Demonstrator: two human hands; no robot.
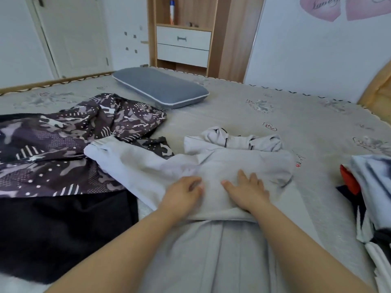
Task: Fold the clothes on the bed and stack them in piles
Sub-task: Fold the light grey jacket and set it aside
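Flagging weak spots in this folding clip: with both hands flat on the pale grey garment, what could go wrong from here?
1. The pale grey garment has a bunched far end; folding now may trap creases.
2. Its left leg overlaps the dark patterned camouflage fabric, which might drag along.
3. The left hand and right hand only press, so the cloth could slide.

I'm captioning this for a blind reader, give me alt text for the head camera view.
Both hands, left hand and right hand, press flat on a light grey garment on the bed, with a patterned dark garment to the left.
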